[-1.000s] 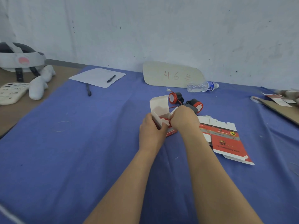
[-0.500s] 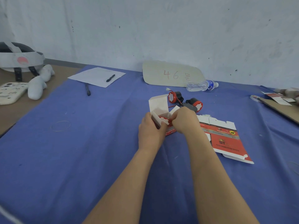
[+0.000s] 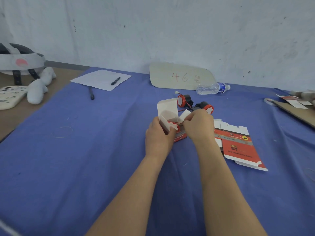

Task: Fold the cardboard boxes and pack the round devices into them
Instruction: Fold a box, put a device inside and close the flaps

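Observation:
A small red-and-white cardboard box point(image 3: 167, 108) stands open on the blue cloth, its white lid flap raised. My left hand point(image 3: 157, 135) grips the box's near left side. A round red-and-white device point(image 3: 173, 125) sits in the box mouth. My right hand point(image 3: 198, 126) pinches the device's thin wire just right of it. Two more round black-and-red devices point(image 3: 185, 100) point(image 3: 206, 107) lie behind the box. A flat unfolded box point(image 3: 238, 145) lies to the right.
A cardboard sign marked 46 point(image 3: 180, 76) and a plastic water bottle point(image 3: 213, 88) lie at the back. A sheet of paper with a pen point(image 3: 100, 79) and a second pen point(image 3: 91, 92) lie back left. A headset point(image 3: 18, 62) sits far left; cardboard point(image 3: 298, 111) far right.
The round device has become more exposed in the box mouth as my right hand drew slightly right, pinching its wire. My left hand keeps its hold on the box.

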`<state>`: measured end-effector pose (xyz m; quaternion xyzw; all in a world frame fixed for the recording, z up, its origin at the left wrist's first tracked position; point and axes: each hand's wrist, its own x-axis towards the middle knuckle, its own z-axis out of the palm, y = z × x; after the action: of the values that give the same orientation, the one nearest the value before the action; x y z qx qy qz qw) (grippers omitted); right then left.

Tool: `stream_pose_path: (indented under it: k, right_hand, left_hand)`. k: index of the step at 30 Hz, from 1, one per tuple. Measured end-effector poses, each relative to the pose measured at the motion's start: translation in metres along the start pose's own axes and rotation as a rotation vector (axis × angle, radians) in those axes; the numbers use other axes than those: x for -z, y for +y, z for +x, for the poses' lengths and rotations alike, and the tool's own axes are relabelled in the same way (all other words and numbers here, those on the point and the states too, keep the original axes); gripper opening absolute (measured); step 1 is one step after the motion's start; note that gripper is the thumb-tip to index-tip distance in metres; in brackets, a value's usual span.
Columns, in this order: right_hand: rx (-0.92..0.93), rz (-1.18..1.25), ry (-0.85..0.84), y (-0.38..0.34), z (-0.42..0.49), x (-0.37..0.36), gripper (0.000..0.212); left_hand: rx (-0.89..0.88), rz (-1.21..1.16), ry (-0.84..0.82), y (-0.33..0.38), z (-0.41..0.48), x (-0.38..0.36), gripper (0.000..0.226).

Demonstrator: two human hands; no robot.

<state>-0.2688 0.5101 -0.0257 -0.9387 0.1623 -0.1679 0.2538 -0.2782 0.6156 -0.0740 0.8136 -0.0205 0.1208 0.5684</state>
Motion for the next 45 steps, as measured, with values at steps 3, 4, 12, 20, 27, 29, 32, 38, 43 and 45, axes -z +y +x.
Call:
stream_pose_path:
  k: [3, 4, 12, 20, 27, 29, 32, 38, 43, 45]
  right_hand:
    - [0.118, 0.094, 0.040, -0.012, -0.007, -0.001, 0.024]
    - [0.156, 0.138, 0.039, -0.015, -0.009, -0.002, 0.023]
    - [0.147, 0.162, 0.001, 0.000, -0.005, -0.007, 0.028]
    - [0.040, -0.119, -0.030, 0.004, -0.002, -0.008, 0.027]
    - [0.013, -0.153, -0.248, 0.017, 0.001, 0.002, 0.028]
    - [0.012, -0.133, -0.313, 0.019, 0.000, 0.006, 0.042]
    - [0.064, -0.109, -0.382, 0.022, -0.003, 0.010, 0.045]
    - [0.192, 0.076, -0.356, 0.023, -0.015, -0.002, 0.056]
    - [0.119, 0.138, -0.201, 0.018, -0.013, -0.015, 0.052]
    - [0.063, 0.174, -0.164, 0.017, -0.012, -0.019, 0.046]
  left_hand:
    - [0.002, -0.023, 0.004, -0.001, 0.001, -0.001, 0.023]
    - [0.004, -0.027, 0.007, -0.001, 0.001, -0.001, 0.021]
    - [-0.002, -0.005, 0.002, 0.000, 0.001, 0.000, 0.026]
    - [-0.011, -0.008, 0.002, 0.000, -0.001, 0.001, 0.026]
    - [-0.010, -0.026, -0.012, -0.002, -0.001, 0.001, 0.028]
    - [-0.008, -0.032, -0.016, -0.003, 0.000, 0.001, 0.029]
    - [-0.021, -0.088, 0.006, -0.004, 0.001, 0.001, 0.046]
    - [-0.064, -0.113, 0.084, -0.007, 0.003, 0.004, 0.032]
    - [-0.132, -0.116, 0.063, -0.011, 0.006, 0.004, 0.017]
    - [-0.148, -0.106, 0.058, -0.010, 0.005, 0.003, 0.010]
